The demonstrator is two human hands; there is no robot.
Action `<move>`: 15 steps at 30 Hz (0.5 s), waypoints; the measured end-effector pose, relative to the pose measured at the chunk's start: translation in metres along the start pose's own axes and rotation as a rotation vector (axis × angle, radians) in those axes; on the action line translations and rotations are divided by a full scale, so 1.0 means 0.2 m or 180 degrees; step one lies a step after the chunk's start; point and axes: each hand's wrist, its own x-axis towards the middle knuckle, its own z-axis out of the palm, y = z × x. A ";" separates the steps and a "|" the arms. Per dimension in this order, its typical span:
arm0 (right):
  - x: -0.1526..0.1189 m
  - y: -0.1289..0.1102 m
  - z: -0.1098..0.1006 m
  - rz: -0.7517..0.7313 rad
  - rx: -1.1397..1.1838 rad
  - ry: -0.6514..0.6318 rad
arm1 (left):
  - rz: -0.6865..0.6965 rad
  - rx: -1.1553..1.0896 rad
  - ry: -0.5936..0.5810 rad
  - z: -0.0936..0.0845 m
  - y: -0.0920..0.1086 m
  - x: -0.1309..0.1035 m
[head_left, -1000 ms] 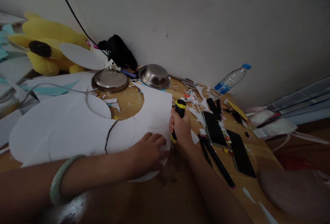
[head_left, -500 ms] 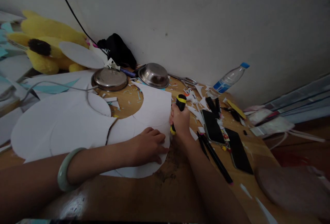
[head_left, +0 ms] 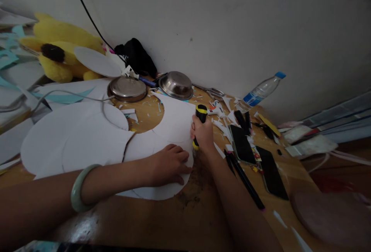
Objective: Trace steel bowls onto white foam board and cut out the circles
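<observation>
My left hand (head_left: 169, 165) lies flat on a white sheet of board (head_left: 176, 122), fingers spread, pressing near its right end. A pale green bangle (head_left: 78, 190) circles that wrist. At the sheet's right edge, my right hand (head_left: 203, 134) is wrapped round a black-and-yellow utility knife (head_left: 201, 112), held upright. Its lower end meets the sheet's edge beside the table; the blade cannot be made out. The sheet has a curved cutout on its far side and faint pencil arcs. Left of it lies another rounded white sheet (head_left: 92, 143).
A steel bowl (head_left: 176, 85), round metal tin (head_left: 128, 89), scissors (head_left: 214, 92) and plastic bottle (head_left: 261, 91) stand along the wall. To the right lie two phones (head_left: 242, 143), black markers (head_left: 249, 184) and paper scraps. A yellow plush toy (head_left: 66, 31) sits back left; a grey cable (head_left: 66, 92) crosses the sheets.
The whole scene has shifted slightly right as the camera moved. My right hand and the utility knife have moved slightly left against the sheet's edge; my left hand stays on the sheet.
</observation>
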 end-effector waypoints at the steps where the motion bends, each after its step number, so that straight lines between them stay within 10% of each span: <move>1: 0.01 0.00 0.00 -0.0034 0.0012 0.0003 | 0.0007 0.0002 0.0006 0.00 0.00 0.00; 15: -0.08 -0.04 -0.02 0.0030 0.0099 -0.0151 | 0.0153 0.0115 -0.0218 -0.06 0.05 -0.02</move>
